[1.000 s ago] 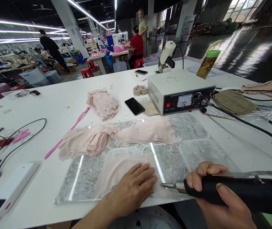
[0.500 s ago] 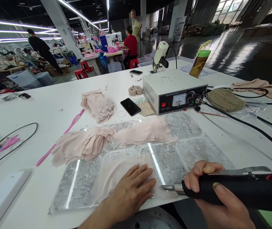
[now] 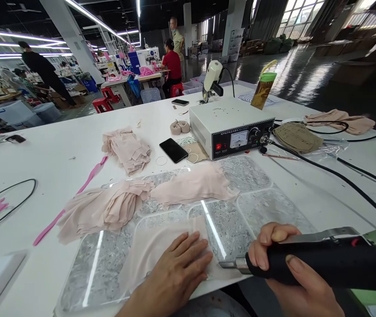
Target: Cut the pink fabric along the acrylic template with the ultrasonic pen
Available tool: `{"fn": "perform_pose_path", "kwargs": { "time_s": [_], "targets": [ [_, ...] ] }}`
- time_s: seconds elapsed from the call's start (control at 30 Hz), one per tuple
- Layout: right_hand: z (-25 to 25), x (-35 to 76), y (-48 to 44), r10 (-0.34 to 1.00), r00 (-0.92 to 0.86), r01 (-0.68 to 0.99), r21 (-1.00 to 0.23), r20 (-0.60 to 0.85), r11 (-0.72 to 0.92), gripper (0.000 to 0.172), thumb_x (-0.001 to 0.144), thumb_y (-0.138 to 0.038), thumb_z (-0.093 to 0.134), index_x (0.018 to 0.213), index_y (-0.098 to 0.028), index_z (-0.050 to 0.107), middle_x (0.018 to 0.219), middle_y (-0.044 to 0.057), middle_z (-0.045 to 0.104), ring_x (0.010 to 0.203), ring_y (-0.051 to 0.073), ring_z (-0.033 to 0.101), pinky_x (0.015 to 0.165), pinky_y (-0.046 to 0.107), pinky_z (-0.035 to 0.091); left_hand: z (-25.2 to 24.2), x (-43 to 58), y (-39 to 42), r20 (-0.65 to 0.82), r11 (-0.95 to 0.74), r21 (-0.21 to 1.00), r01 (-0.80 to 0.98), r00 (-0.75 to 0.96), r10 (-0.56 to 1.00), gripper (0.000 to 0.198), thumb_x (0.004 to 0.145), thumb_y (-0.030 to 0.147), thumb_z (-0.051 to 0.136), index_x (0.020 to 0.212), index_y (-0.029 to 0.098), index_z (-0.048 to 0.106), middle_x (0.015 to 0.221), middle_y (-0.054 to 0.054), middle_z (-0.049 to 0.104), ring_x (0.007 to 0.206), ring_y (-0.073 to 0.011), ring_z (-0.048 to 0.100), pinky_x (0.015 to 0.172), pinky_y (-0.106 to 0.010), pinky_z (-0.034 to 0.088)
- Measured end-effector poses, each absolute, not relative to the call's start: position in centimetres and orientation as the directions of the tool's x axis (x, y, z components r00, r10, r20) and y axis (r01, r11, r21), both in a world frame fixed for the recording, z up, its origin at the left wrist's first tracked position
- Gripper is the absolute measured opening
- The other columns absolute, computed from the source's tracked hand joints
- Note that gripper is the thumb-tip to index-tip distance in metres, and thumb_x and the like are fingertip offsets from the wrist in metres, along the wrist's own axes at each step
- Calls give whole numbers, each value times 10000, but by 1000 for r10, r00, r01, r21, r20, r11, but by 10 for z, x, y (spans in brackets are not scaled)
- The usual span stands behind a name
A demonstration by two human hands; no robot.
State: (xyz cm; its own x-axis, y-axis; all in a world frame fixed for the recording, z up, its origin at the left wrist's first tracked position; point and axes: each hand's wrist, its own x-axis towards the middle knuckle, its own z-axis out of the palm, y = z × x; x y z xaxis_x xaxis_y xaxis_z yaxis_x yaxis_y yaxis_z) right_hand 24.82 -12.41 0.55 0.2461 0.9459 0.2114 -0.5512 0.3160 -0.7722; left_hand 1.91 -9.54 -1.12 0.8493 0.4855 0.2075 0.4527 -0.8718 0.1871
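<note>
With my left hand as the middle of the clock and twelve pointing away from me, that left hand lies flat, fingers stretched out, on the near right part of a pale pink cloth piece, which spreads under my palm and out toward ten o'clock over the near part of a glossy grey board. At three o'clock my right hand is wrapped round a black handheld tool, its metal tip pointing back at my left fingers, over the cloth's right side; whether it touches the cloth I can't tell. A layered pink pile fans out at ten o'clock, a second pile lies at twelve, and a third bundle sits at eleven on the white table, past the board. A bright pink strip runs beside the first pile. Further off at twelve I have a dark phone, and at one o'clock a metal control box, a black cable leading from its front toward my right.
</note>
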Motion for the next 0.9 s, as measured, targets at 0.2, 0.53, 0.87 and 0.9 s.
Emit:
{"fn": "perform_pose_path", "kwargs": {
  "time_s": [0.2, 0.53, 0.87, 0.9],
  "targets": [
    [7, 249, -126, 941, 253, -529, -781, 227, 331, 114, 828, -325, 568, 885, -234, 602, 783, 1, 497, 495, 105, 545, 469, 297, 486, -8, 21, -96, 189, -870, 187, 457, 852, 488, 371, 971, 247, 487, 1323, 132, 491, 1363, -112, 536, 1331, -255, 430, 1091, -458, 409],
    [5, 239, -103, 884, 362, -490, -747, 295, 450, 89, 810, -301, 584, 883, -253, 606, 809, -10, 488, 529, 112, 548, 531, 334, 503, -12, 19, -95, 216, -879, 159, 449, 853, 475, 344, 973, 246, 491, 1302, 150, 510, 1399, -89, 502, 1360, -254, 387, 1085, -457, 420],
    [1, 229, -91, 872, 336, -464, -743, 357, 483, 83, 825, -289, 576, 902, -263, 596, 828, -15, 503, 542, 113, 560, 556, 331, 494, -5, 21, -95, 228, -893, 145, 427, 864, 450, 291, 963, 212, 489, 1228, 122, 564, 1336, -116, 559, 1327, -265, 435, 1068, -445, 441],
    [1, 229, -90, 870, 341, -463, -741, 357, 486, 82, 826, -290, 573, 900, -263, 595, 826, -16, 503, 539, 111, 557, 551, 328, 494, -4, 21, -95, 229, -894, 148, 424, 864, 448, 290, 960, 206, 490, 1227, 119, 565, 1320, -118, 573, 1319, -266, 445, 1065, -446, 443]
  ]
}}
